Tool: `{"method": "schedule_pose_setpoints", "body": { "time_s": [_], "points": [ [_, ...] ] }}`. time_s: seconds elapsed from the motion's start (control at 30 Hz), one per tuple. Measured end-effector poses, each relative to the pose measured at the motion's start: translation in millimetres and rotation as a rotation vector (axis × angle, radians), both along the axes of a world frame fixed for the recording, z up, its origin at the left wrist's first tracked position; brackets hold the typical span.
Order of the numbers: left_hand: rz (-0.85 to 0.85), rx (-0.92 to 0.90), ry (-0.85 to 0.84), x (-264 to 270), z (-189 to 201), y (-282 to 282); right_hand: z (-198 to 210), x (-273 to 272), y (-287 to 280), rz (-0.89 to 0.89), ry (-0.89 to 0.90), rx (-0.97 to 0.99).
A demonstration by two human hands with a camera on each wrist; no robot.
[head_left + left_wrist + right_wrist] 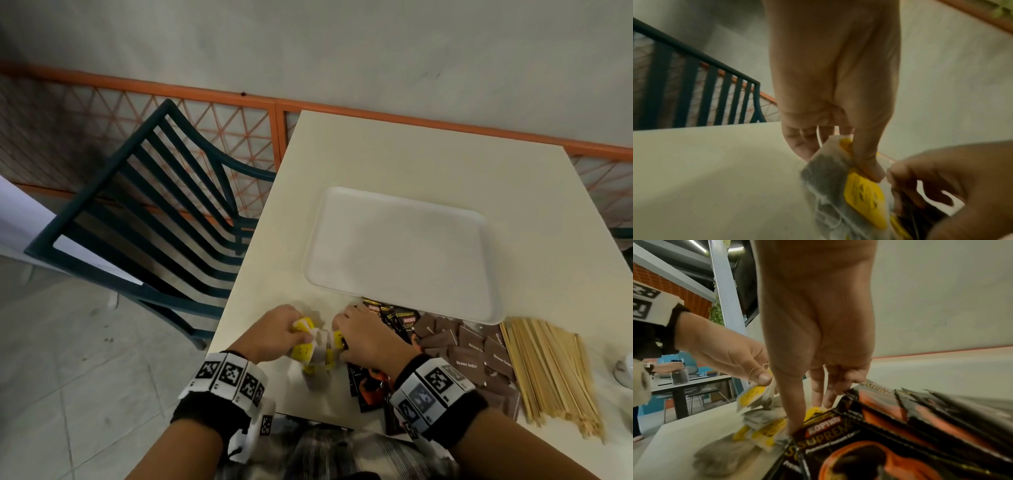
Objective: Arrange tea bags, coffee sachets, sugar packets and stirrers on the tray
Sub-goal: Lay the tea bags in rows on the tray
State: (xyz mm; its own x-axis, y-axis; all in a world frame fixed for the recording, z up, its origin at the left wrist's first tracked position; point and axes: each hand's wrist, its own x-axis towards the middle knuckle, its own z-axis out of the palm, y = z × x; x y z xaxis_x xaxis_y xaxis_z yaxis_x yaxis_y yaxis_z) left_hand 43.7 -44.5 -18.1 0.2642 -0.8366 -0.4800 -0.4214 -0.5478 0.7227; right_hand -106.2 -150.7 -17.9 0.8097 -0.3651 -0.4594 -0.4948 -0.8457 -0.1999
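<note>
A pile of tea bags with yellow tags lies near the table's front edge. My left hand pinches one tea bag between thumb and fingers, lifted slightly off the pile. Beside it, my right hand reaches down with fairly straight fingers, and its thumb tip touches the tea bag pile. Black coffee sachets lie under and right of that hand. Brown sugar packets and wooden stirrers lie further right. The white tray sits behind them with nothing on it.
A dark green slatted chair stands at the table's left side. The cream table ends close behind the tray, with an orange lattice railing beyond. A white object shows at the right edge.
</note>
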Motion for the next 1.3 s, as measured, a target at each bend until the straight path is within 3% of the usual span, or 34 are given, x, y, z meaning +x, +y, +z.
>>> {"method": "schedule_pose_setpoints", "body": {
  "time_s": [0.07, 0.1, 0.23, 0.4, 0.6, 0.67, 0.8, 0.87, 0.97, 1.13, 1.3],
  "points": [
    [-0.191, 0.051, -0.248, -3, -6, -3, 1, 0, 2, -0.018, -0.022, -0.009],
    [-0.234, 0.067, -0.287, -4, -8, -4, 2, 0, 3, -0.042, -0.039, 0.005],
    [-0.197, 0.046, -0.177, -8, -9, -8, 11, 0, 2, -0.135, -0.103, 0.106],
    [-0.154, 0.011, -0.163, -5, -16, -7, 15, -3, -3, -0.258, -0.155, 0.207],
    [-0.209, 0.039, -0.343, -7, -17, -4, 18, -5, -10, -0.36, -0.356, 0.303],
    [-0.108, -0.052, -0.253, -3, -20, 0, 21, -5, -13, -0.377, -0.45, 0.352],
    [0.214, -0.194, 0.172, 10, -11, 11, 32, -2, -8, -0.435, -0.561, 0.546],
    [0.293, -0.226, 0.196, 14, -3, 14, 38, 5, -2, -0.43, -0.577, 0.665],
    [0.355, -0.212, 0.369, 12, 5, 13, 43, 20, 11, -0.353, -0.562, 0.729],
    [0.306, -0.12, 0.799, 9, 15, 18, 35, 38, 24, -0.3, -0.587, 0.464],
    [0.309, -0.158, 0.789, 16, 15, 30, 27, 39, 30, -0.343, -0.662, 0.534]
  ]
}}
